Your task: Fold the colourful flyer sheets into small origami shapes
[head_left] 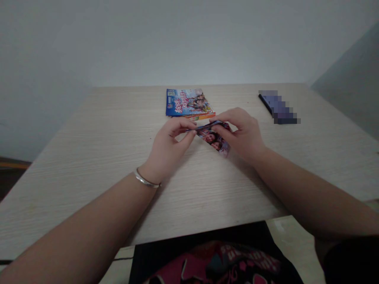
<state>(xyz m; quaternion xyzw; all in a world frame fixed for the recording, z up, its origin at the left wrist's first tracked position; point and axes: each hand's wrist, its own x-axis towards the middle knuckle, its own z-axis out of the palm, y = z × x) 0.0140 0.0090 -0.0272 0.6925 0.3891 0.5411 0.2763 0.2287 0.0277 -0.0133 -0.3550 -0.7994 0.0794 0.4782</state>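
A small folded piece of printed paper (215, 140) with pictures on it lies between my two hands above the wooden table (97, 150). My left hand (168, 148), with a silver bracelet on its wrist, pinches the paper's left end with thumb and fingers. My right hand (244, 134) is closed over the paper's right part and presses its fold. The paper's far edge is hidden under my right fingers.
A colourful magazine or booklet (187, 103) lies flat just behind my hands. A dark, blurred-out oblong object (278, 107) lies at the table's back right. A pale wall stands behind the table. Dark patterned clothing shows at the near edge.
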